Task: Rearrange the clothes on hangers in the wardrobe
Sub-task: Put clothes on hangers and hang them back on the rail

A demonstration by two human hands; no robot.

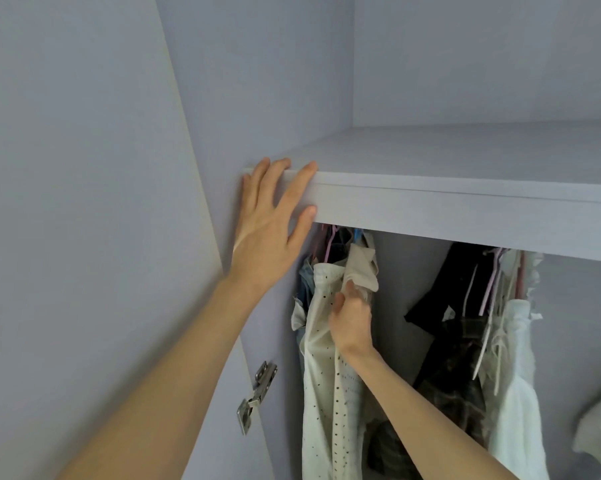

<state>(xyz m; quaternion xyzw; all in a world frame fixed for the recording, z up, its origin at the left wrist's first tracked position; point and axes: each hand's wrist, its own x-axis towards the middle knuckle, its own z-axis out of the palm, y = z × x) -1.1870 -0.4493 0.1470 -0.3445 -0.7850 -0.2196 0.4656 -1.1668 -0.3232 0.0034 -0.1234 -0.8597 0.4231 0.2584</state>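
Observation:
A cream dotted garment (321,375) hangs at the left end of the wardrobe, under the shelf. My right hand (351,320) pinches its beige upper fabric (361,268) near the hanger. Pink and blue hangers (330,242) show just below the shelf edge; the rail itself is hidden. My left hand (271,220) lies flat with straight fingers against the front edge of the shelf (448,206). Further right hang a black garment (465,282), a dark checked one (458,375) and a white one (513,393).
The open wardrobe door (84,202) fills the left, with a metal hinge (256,396) low down. The grey shelf top (465,150) runs to the right. A gap of bare back wall (403,271) separates the two groups of clothes.

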